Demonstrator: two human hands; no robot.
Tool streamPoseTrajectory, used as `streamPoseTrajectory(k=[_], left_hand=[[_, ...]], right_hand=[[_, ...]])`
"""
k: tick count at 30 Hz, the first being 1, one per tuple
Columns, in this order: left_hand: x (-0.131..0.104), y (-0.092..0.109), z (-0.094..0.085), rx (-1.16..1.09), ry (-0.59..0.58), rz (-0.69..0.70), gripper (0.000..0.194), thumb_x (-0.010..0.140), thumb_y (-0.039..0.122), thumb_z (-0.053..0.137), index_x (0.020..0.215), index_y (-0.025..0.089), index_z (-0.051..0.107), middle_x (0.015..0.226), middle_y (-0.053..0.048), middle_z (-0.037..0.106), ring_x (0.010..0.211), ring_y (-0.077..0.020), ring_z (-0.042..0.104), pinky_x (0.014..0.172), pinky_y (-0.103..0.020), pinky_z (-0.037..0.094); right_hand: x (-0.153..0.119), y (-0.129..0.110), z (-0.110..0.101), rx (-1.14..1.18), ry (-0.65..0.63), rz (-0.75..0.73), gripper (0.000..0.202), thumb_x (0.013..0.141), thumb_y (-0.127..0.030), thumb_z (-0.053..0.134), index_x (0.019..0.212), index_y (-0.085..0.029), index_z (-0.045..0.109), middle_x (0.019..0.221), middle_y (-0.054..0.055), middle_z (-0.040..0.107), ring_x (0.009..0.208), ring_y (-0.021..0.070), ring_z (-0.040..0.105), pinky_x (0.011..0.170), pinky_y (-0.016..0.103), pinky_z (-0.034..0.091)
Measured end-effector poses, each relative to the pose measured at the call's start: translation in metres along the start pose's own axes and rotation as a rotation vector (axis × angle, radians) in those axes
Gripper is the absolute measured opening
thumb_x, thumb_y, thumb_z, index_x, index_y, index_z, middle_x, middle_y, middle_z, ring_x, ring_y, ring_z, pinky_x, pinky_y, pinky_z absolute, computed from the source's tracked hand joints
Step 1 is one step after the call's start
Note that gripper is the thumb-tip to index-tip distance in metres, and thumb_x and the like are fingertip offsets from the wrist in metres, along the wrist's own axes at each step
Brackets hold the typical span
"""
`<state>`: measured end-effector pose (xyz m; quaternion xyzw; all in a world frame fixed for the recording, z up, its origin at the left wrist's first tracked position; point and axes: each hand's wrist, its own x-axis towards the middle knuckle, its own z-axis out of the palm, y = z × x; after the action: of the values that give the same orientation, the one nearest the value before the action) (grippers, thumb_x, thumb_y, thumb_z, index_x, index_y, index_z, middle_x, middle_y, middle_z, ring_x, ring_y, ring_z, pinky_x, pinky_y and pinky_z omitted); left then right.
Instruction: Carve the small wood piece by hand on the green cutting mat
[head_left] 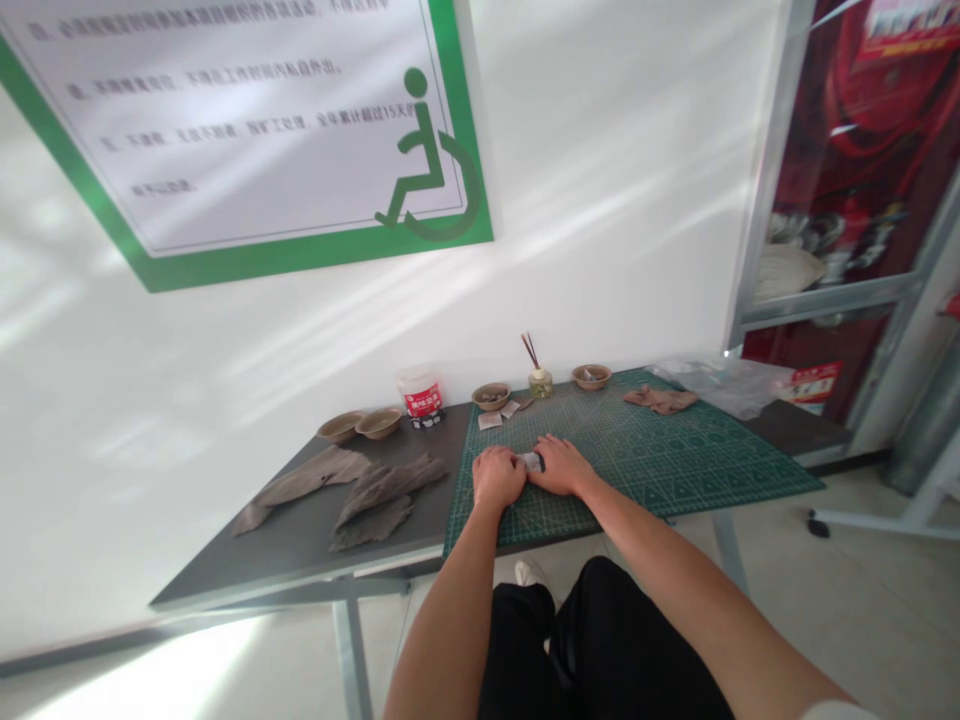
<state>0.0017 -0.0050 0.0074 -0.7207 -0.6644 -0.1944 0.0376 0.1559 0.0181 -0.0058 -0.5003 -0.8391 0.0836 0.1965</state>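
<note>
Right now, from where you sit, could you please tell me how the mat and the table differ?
Colour: the mat is green, while the table is dark grey.
Pattern: the mat carries a pale grid; the table looks plain.
Place: the mat lies on the table, beneath the left hand and right hand.
Both have a flat top.

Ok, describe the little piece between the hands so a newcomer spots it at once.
Find the green mat on the dark table. Near its front edge, the left hand and right hand flank a small pale piece. Unlike the pale squares lying by a bowl, it sits between the hands and shows a dark end.
</note>
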Motion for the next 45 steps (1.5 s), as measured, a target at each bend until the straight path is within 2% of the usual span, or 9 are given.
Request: streamPoseTrajectory(k=[9, 15, 23, 27, 36, 40, 45], left_hand=[[-0.001, -0.001, 0.001, 0.029, 0.037, -0.053, 0.030, 0.082, 0.036, 0.043, 0.090, 0.021, 0.069, 0.110, -0.006, 0.063, 0.114, -0.0223, 0.046, 0.100, -0.036, 0.028], [0.001, 0.000, 0.000, 0.063, 0.011, -0.103, 0.031, 0.083, 0.035, 0.042, 0.095, 0.022, 0.068, 0.112, -0.008, 0.063, 0.114, -0.0232, 0.047, 0.096, -0.035, 0.032], [0.003, -0.001, 0.001, -0.011, -0.029, 0.037, 0.031, 0.084, 0.037, 0.042, 0.095, 0.026, 0.068, 0.113, -0.003, 0.062, 0.111, -0.0194, 0.048, 0.093, -0.030, 0.035], [0.002, -0.002, 0.004, -0.013, 0.001, 0.067, 0.028, 0.083, 0.034, 0.043, 0.090, 0.024, 0.068, 0.111, -0.004, 0.063, 0.111, -0.0200, 0.047, 0.096, -0.033, 0.031], [0.002, -0.002, 0.006, 0.025, 0.044, -0.081, 0.031, 0.083, 0.036, 0.042, 0.091, 0.021, 0.068, 0.111, -0.009, 0.062, 0.116, -0.0251, 0.044, 0.101, -0.043, 0.023], [0.004, -0.004, 0.009, 0.027, 0.061, -0.090, 0.031, 0.084, 0.036, 0.041, 0.092, 0.023, 0.068, 0.110, -0.007, 0.063, 0.111, -0.0242, 0.047, 0.096, -0.039, 0.030], [0.006, -0.006, 0.009, 0.002, 0.037, 0.033, 0.031, 0.085, 0.038, 0.041, 0.094, 0.027, 0.068, 0.110, -0.003, 0.063, 0.108, -0.0202, 0.048, 0.093, -0.031, 0.035]], right_hand=[[0.000, 0.001, 0.001, 0.004, 0.003, 0.006, 0.054, 0.079, -0.050, 0.045, 0.121, -0.015, 0.052, 0.139, 0.014, 0.039, 0.132, 0.0278, 0.026, 0.105, 0.045, 0.019], [-0.001, 0.000, -0.001, 0.016, 0.004, 0.009, 0.056, 0.079, -0.051, 0.046, 0.121, -0.015, 0.051, 0.138, 0.014, 0.040, 0.132, 0.0281, 0.026, 0.105, 0.045, 0.018], [-0.002, -0.002, -0.002, 0.012, 0.000, 0.005, 0.055, 0.080, -0.050, 0.045, 0.121, -0.015, 0.051, 0.139, 0.014, 0.040, 0.132, 0.0282, 0.025, 0.105, 0.045, 0.019], [-0.001, 0.000, 0.000, 0.006, 0.009, 0.001, 0.054, 0.080, -0.050, 0.043, 0.120, -0.014, 0.052, 0.139, 0.014, 0.040, 0.132, 0.0280, 0.026, 0.106, 0.045, 0.018], [0.000, 0.002, 0.001, 0.007, 0.016, -0.003, 0.056, 0.078, -0.051, 0.046, 0.120, -0.014, 0.052, 0.139, 0.014, 0.039, 0.131, 0.0288, 0.027, 0.105, 0.046, 0.019], [0.000, 0.001, 0.001, 0.010, 0.012, -0.002, 0.056, 0.078, -0.051, 0.048, 0.120, -0.015, 0.052, 0.138, 0.014, 0.040, 0.132, 0.0289, 0.026, 0.105, 0.046, 0.019], [0.000, 0.002, 0.001, 0.000, 0.016, -0.007, 0.056, 0.079, -0.051, 0.046, 0.121, -0.015, 0.052, 0.138, 0.014, 0.040, 0.131, 0.0291, 0.027, 0.105, 0.046, 0.020]])
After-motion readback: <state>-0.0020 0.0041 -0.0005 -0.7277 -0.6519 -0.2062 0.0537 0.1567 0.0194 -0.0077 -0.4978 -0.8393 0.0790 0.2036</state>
